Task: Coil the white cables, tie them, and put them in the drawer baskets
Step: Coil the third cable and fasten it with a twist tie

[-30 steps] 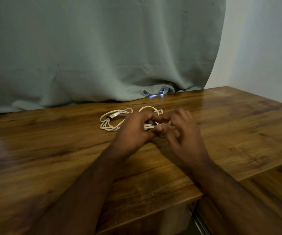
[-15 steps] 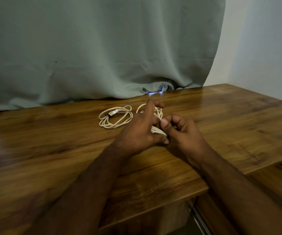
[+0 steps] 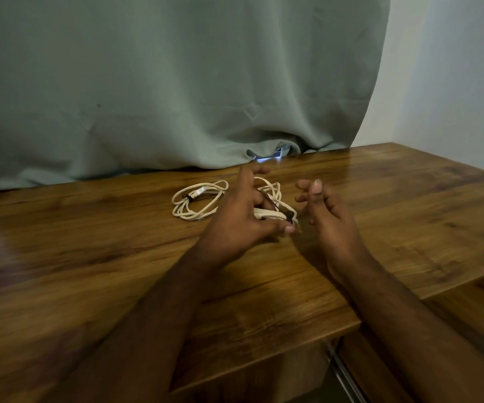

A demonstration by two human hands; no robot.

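I see no basket or drawer plainly; only a metal rail point(image 3: 341, 370) shows under the table's front edge at the lower right, and what it belongs to I cannot tell. On the wooden table point(image 3: 89, 257), left of center, lies a coiled cable point(image 3: 197, 200) with a dark tie around one side, resting flat and apart from both hands. Just right of it, my left hand point(image 3: 240, 219) comes up from the lower left with its back toward me, thumb and curled fingers pinching a second cable bundle point(image 3: 269, 205) where a dark tie point(image 3: 288, 215) wraps it; the index finger points up toward the curtain point(image 3: 176, 82). The bundle's loops trail onto the table behind the hand. At center right, my right hand point(image 3: 326, 216) hovers beside the bundle, fingers loosely curled, holding nothing, thumb raised.
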